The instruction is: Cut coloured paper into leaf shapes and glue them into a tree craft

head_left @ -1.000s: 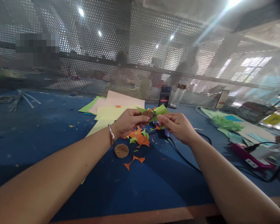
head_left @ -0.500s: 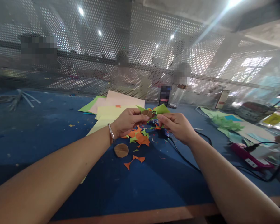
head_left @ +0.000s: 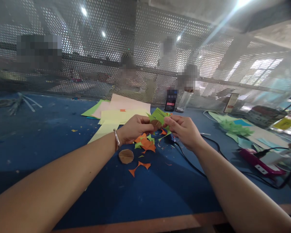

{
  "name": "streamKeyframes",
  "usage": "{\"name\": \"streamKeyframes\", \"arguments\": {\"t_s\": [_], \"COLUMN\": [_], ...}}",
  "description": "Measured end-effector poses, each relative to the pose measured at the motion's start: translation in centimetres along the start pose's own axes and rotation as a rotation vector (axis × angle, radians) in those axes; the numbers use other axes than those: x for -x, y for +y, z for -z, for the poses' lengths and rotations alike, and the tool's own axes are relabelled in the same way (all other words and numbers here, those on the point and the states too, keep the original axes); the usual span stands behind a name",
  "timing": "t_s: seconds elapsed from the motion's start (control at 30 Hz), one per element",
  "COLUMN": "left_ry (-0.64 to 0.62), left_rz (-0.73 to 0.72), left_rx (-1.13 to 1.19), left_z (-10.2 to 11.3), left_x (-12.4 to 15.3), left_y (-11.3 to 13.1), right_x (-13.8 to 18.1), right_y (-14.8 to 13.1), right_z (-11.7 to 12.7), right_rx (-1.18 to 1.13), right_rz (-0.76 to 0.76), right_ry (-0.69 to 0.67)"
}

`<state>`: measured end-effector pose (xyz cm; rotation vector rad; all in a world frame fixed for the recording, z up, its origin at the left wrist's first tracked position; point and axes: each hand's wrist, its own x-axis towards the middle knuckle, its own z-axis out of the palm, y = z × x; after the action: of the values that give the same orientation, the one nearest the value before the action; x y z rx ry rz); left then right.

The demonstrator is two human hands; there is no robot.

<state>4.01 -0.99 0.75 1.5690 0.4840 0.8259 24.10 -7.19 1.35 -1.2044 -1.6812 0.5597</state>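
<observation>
Both hands come together over the middle of the blue table. My left hand [head_left: 138, 128] is closed, its thumb and fingers pinching a brown cardboard disc [head_left: 156, 125] that is partly covered. Over the disc spreads a piece of cut green paper [head_left: 159, 115]. My right hand [head_left: 183, 129] is closed too, thumb and forefinger pinching the green paper's right side. Just below the hands lie orange paper scraps [head_left: 147, 144] mixed with green ones. A second brown cardboard disc [head_left: 126, 156] rests flat near my left wrist.
Stacked coloured paper sheets [head_left: 128, 105] lie behind my left hand. A phone [head_left: 170, 100] and a clear bottle [head_left: 185, 100] stand against the perforated metal screen [head_left: 87, 64]. At right are a magenta power strip [head_left: 259, 163], black cables and green paper pieces [head_left: 235, 127].
The green paper has shifted and turned, now lying over more of the cardboard disc between my hands. Both hands have moved only slightly.
</observation>
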Motion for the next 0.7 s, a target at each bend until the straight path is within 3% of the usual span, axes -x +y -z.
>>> {"name": "streamKeyframes", "arguments": {"t_s": [0.27,0.47,0.7], "left_ry": [-0.011,0.093,0.088], "left_rz": [0.039,0.023,-0.041], "left_rx": [-0.117,0.174,0.275], "left_z": [-0.6,-1.2,-2.0], "left_x": [0.1,-0.1,0.2], "left_y": [-0.3,-0.2,-0.2], "right_x": [0.0,0.0,0.1], "right_y": [0.1,0.0,-0.8], "right_z": [-0.5,-0.5,-0.6], "right_rx": [0.066,-0.026,-0.08], "right_rz": [0.009,0.05,0.034], "right_ry": [-0.039,0.038,0.108]}}
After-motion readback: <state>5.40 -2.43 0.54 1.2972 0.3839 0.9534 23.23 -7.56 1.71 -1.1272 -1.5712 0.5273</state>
